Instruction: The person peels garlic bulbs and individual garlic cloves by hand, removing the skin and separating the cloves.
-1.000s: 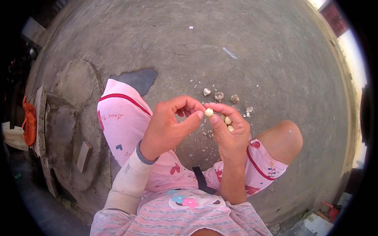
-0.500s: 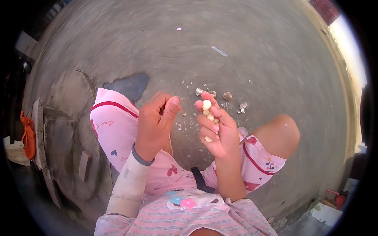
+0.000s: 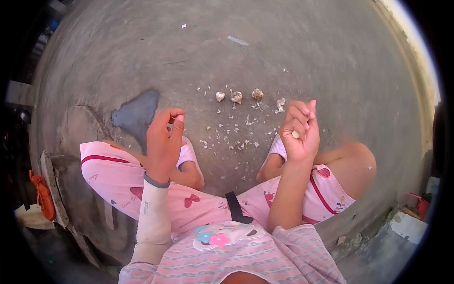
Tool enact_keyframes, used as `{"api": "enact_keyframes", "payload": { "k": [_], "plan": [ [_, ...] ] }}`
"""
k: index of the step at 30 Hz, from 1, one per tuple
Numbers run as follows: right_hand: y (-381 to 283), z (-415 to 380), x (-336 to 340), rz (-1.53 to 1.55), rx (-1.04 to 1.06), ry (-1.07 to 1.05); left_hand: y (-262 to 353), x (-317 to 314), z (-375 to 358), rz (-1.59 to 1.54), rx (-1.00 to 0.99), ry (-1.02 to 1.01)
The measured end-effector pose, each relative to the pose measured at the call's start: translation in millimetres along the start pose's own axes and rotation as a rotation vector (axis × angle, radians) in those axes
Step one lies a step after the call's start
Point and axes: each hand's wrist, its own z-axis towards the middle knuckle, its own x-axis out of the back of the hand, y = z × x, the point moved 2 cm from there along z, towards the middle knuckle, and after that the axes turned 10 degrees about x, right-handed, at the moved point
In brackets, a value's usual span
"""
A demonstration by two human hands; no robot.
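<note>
My right hand (image 3: 301, 130) is raised over the right foot, its fingers curled round peeled garlic cloves. One pale clove (image 3: 295, 134) shows at the palm; the others are hidden behind the fingers. My left hand (image 3: 164, 142) is held above the left shin, thumb and fingertips drawn together; whatever may lie between them is too small to make out. On the concrete beyond the feet lie a small white garlic bulb (image 3: 220, 96), a partly peeled bulb (image 3: 236, 97) and a browner bulb (image 3: 257, 94). Flakes of garlic skin (image 3: 248, 121) are scattered around them.
A larger clump of garlic skin (image 3: 280, 104) lies right of the bulbs. Across the concrete floor (image 3: 189, 61) are a dark patch (image 3: 137, 113) and a pale strip (image 3: 238, 40). An orange cloth or bag (image 3: 42, 195) hangs at the far left.
My hands have moved apart, the right one going rightward and its fingers closing further over the cloves. The view has shifted, so the bulbs and both feet now show.
</note>
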Motion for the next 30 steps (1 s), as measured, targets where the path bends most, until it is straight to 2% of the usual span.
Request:
{"api": "enact_keyframes", "payload": {
  "k": [2,3,5,7,11,13,16,20,22,25,28,30],
  "plan": [
    [-9.5,-3.8,-2.4,-0.045,0.057,0.057,-12.7,-33.1,15.2,0.12,-0.301,0.188],
    [-12.7,-5.3,-8.8,-0.051,0.104,0.101,-27.0,-50.7,26.4,-0.102,-0.081,0.023],
    [-24.2,-2.3,-17.1,-0.061,0.195,0.196,-66.3,-90.0,59.2,-0.228,0.269,-0.257],
    [-35.2,-7.0,-17.5,-0.125,0.176,0.074,-105.8,-132.6,84.1,-0.133,0.292,-0.259],
    [-56.2,0.9,-4.3,-0.158,0.163,-0.061,-155.9,-201.0,129.8,0.269,0.087,-0.164],
    [-60.0,1.6,-4.1,-0.184,0.217,-0.04,-150.9,-219.3,143.9,0.405,0.041,-0.123],
    [-62.3,5.7,-0.1,-0.245,0.267,0.037,-146.9,-236.1,158.5,0.366,-0.084,-0.026],
    [-61.5,13.8,11.0,-0.331,0.31,0.152,-145.4,-249.0,175.3,0.501,-0.225,0.074],
    [-58.5,16.7,14.4,-0.375,0.303,0.172,-110.4,-250.3,176.6,0.516,-0.273,0.083],
    [-53.3,19.5,24.6,-0.436,0.297,0.225,-88.3,-285.4,179.9,0.353,-0.261,-0.226],
    [-51.9,19.3,28.1,-0.49,0.295,0.241,-62.4,-321.8,176.8,0.424,-0.122,-0.221],
    [-53.8,19.2,29.1,-0.54,0.302,0.215,-69.9,-342.2,177.6,0.436,-0.111,-0.187]
  ]
}}
